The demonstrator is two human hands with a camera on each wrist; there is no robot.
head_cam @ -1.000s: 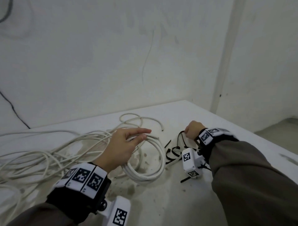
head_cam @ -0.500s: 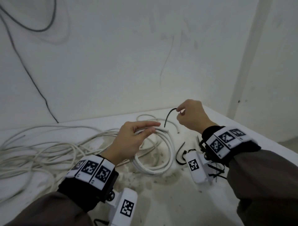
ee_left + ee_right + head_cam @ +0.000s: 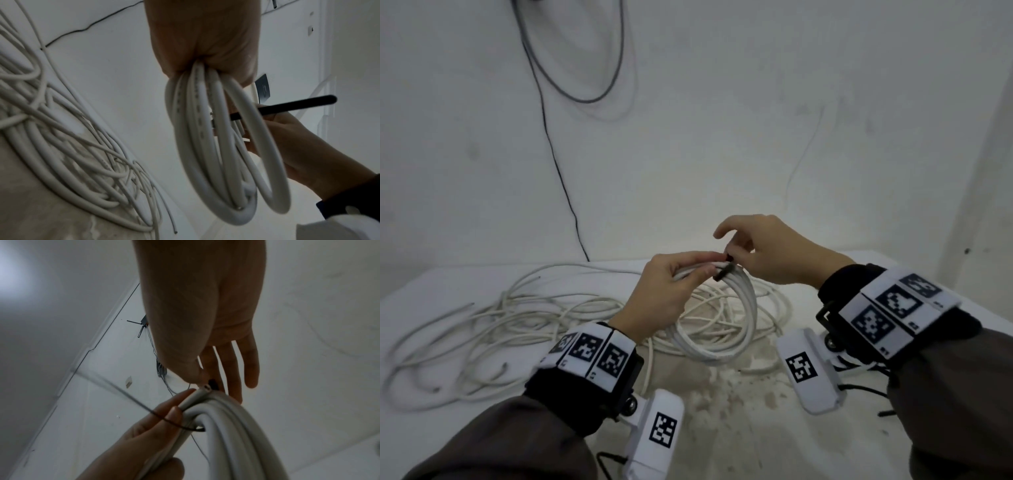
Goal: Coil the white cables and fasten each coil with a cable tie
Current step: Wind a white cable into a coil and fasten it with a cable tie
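Observation:
My left hand (image 3: 702, 267) grips the top of a white cable coil (image 3: 726, 329) and holds it upright above the white table (image 3: 739, 428). The loops hang below the fist in the left wrist view, coil (image 3: 205, 154). Thumb and forefinger of my right hand (image 3: 734, 255) pinch a black cable tie (image 3: 724, 269) against the coil's top, next to the left fingertips. The tie (image 3: 287, 105) sticks out past the loops. In the right wrist view the tie's head (image 3: 212, 383) sits at the cable end, its thin strap (image 3: 176, 425) curving under the coil (image 3: 226, 434).
A tangle of loose white cables (image 3: 493, 329) sprawls over the table's left and back, also cables (image 3: 61, 138). More black ties (image 3: 866, 389) lie at the right behind my right wrist. A white wall with a dark hanging wire (image 3: 558, 164) stands close behind.
My right hand picked a black tie from the pile at the right and brought it to the coil's top. The left hand raised the coil off the table.

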